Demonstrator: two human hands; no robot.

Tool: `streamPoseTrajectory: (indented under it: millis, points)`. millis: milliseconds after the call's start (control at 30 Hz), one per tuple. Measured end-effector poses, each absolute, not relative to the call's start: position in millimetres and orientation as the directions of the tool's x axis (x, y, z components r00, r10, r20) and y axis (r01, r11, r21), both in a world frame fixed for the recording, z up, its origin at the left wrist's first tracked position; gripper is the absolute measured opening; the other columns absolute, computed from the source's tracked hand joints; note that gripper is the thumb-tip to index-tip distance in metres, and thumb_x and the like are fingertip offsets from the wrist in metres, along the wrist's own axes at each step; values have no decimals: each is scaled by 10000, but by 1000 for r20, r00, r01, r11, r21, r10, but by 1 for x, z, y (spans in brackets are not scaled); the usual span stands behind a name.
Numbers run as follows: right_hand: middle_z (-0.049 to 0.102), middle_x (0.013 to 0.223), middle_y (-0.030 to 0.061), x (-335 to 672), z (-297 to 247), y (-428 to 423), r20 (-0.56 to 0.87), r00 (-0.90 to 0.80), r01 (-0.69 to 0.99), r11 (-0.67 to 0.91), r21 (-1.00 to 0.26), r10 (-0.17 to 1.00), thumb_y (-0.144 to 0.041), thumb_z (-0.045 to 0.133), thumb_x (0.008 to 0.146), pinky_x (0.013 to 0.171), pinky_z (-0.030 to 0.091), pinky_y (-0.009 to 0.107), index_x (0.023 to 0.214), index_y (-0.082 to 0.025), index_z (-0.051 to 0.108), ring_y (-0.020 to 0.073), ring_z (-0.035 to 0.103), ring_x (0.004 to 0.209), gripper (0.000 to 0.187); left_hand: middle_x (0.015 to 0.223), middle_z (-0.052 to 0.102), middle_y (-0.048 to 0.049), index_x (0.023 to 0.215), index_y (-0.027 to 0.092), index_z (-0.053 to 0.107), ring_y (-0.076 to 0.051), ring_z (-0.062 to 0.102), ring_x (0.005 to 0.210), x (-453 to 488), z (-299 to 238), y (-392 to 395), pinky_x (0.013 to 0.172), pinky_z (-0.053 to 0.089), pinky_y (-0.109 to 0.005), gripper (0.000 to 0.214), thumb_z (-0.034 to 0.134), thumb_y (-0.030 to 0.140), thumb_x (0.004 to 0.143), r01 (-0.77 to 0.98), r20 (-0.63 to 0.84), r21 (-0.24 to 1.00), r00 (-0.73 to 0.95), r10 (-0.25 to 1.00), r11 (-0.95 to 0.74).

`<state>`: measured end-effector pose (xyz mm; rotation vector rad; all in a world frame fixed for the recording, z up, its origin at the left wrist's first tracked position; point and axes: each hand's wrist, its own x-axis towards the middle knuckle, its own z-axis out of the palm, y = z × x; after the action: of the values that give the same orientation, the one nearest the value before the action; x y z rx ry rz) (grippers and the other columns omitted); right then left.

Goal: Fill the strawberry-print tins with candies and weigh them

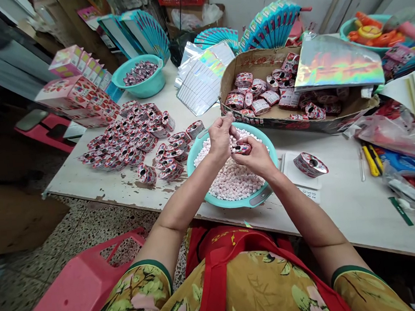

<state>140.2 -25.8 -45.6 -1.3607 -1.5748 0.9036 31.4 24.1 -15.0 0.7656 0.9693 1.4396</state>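
Note:
Over a turquoise basin (pixel 192 156) heaped with small white pellets (pixel 231 180), both my hands work close together. My right hand (pixel 256 157) grips a small oval printed candy box (pixel 241 148) with a round hole in its top. Just above and left of that box, my left hand (pixel 222 136) is closed with fingers curled downward; what it holds is hidden. Right of the basin, a similar oval box (pixel 310 164) sits on a white digital scale (pixel 299 177).
Many oval boxes (pixel 130 137) crowd the table's left side. Behind the basin stands a cardboard carton (pixel 280 126) of more boxes, with silvery sheets (pixel 338 61) on it. A second turquoise basin (pixel 145 88) holds small dark pieces. A yellow cutter (pixel 372 160) lies right; a pink stool (pixel 74 286) stands lower left.

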Motion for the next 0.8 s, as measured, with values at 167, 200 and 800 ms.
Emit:
streamPoseTrajectory:
  millis: [167,200,800]
  points:
    - [699,845,10,143,-49,-22,147,-28,360,147,-921,989,-316,733,637,664,472,280,938,-201,640,187,630,773,334,519,470,87,788,199,510,-47,444,405,35,-10,23,417,329,-173,397,740,518,841,-456,-59,890,-64,996,24]
    - [701,855,13,143,-50,-21,153,-21,351,151,-924,988,-325,739,639,668,474,282,936,-201,638,190,632,782,338,517,469,87,795,200,509,-48,445,406,35,-8,22,416,329,-171,391,735,514,847,-456,-60,890,-61,996,25]
    - [699,961,26,139,-47,-24,256,52,153,246,-957,965,-404,790,653,843,534,353,942,-217,604,216,661,898,391,550,493,72,880,208,554,-66,485,452,47,17,8,499,432,-180,297,690,472,895,-436,3,900,-18,1000,-11]
